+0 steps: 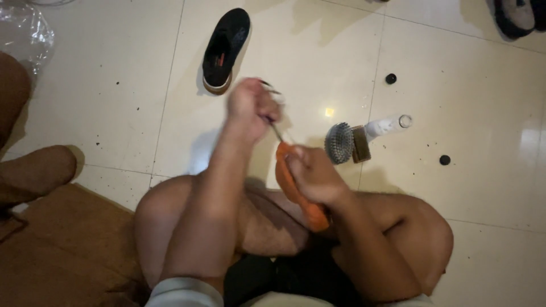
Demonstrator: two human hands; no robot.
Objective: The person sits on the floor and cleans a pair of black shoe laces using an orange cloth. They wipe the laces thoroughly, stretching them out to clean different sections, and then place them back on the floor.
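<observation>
I sit on the floor with my knees drawn up. My right hand [314, 175] grips an orange shoe [301, 196] that rests against my leg. My left hand [252, 108] is raised above the shoe, blurred, with its fingers closed on a thin lace or cord [277, 132] that runs down to the shoe. A black shoe [226, 48] with a tan sole lies on the tiles beyond my left hand.
A round bristle brush [339, 142], a small brown block [360, 144] and a white open bottle [388, 125] on its side lie right of the shoe. Two black caps [391, 78] [445, 160] sit on the tiles. A brown mat [62, 250] lies lower left.
</observation>
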